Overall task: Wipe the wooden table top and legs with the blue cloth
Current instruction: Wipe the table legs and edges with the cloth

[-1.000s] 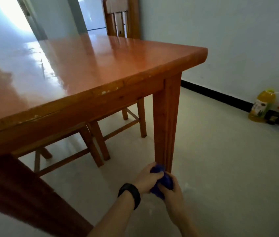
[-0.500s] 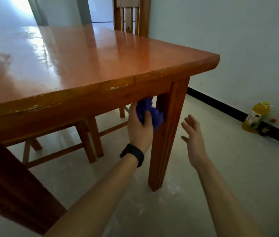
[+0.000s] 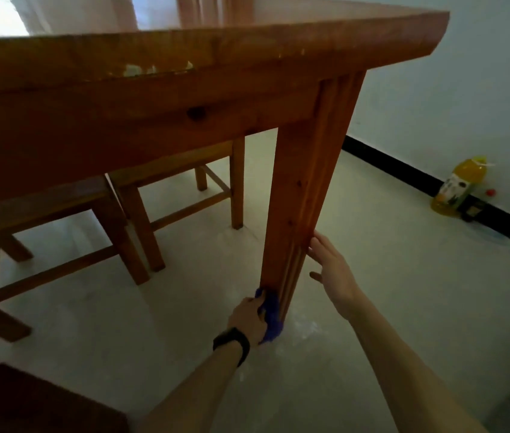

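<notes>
left hand (image 3: 249, 320) grip tight round blue cloth (image 3: 271, 317) at bottom of worktop leg (image 3: 303, 189); right hand (image 3: 330, 270) wide open, touching leg. Half a sec ago cloth was up top.

Chairs (image 3: 237, 189) under table (image 3: 153, 98); bottle (image 3: 457, 189) at wall (image 3: 466, 73), right of leg (image 3: 303, 189).

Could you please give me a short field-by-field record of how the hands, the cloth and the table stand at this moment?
left hand: wears a black wristband; holds the blue cloth against the foot of the table leg
right hand: fingers straight, at the leg's right side, higher than the cloth; holds nothing
table top: seen from low down; front edge chipped
under the table: wooden chairs
background: yellow bottle standing by the wall
</notes>
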